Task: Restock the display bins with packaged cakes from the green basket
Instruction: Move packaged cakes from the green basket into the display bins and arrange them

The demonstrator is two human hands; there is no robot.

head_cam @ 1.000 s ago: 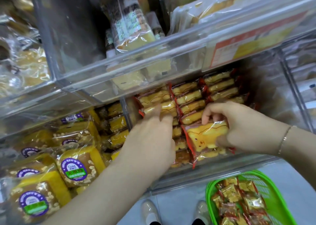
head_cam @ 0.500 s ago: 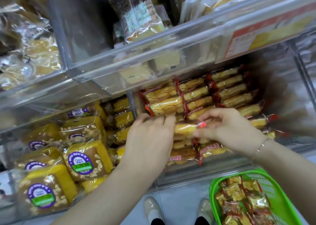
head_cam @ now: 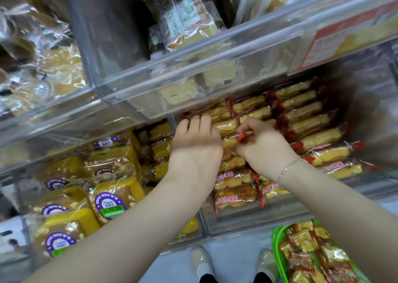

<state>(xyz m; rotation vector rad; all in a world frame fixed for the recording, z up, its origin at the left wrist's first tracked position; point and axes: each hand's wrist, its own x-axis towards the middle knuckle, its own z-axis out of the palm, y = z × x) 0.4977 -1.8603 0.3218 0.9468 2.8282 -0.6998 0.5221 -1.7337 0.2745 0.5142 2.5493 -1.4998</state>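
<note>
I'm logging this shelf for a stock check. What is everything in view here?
Red-wrapped cakes: many, yellow, rows in clear lower-right bin.
Purple-label cakes: several, yellow, lower-left bin.
Clear-wrapped cakes: several, pale yellow, upper bin.
Price label: one, orange-yellow, upper bin front.
Green basket: one, holds packaged cakes, floor at right.
Shoes: two, pale, floor.
Bracelet: one, silver, right wrist.
Left hand: steadies a row.
Right hand: fingers pinch one cake's red end.
</note>
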